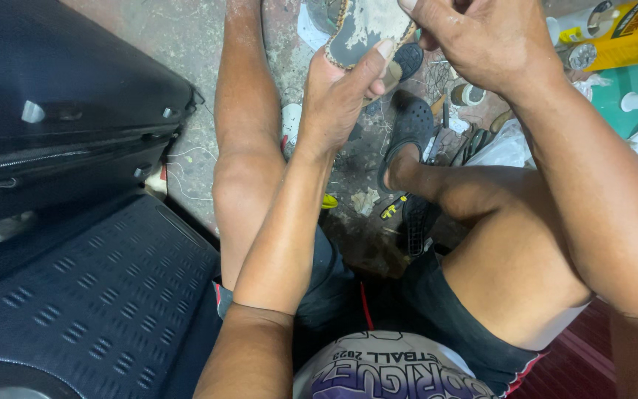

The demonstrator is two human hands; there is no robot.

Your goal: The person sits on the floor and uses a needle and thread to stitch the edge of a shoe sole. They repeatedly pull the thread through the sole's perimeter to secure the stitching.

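Worn shoe sole held up in 2 bare hands, over a littered concrete floor.

Left hand [337, 92] grips the grey sole [363, 29] from below, thumb pressed on its edge; right hand [485, 41] closes on its upper end, fingers curled. Sole sits near the top edge of view, above the knees. Black clog [407, 133] on the foot below; yellow can [633, 33] at top right corner; black suitcase [60, 125] at left edge.

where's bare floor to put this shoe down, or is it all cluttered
The clearest bare floor lies at top left, between the black suitcase and the left knee. Ahead of the black clog and around the yellow can it is crowded with tools and scraps. Both hands hold the worn shoe.
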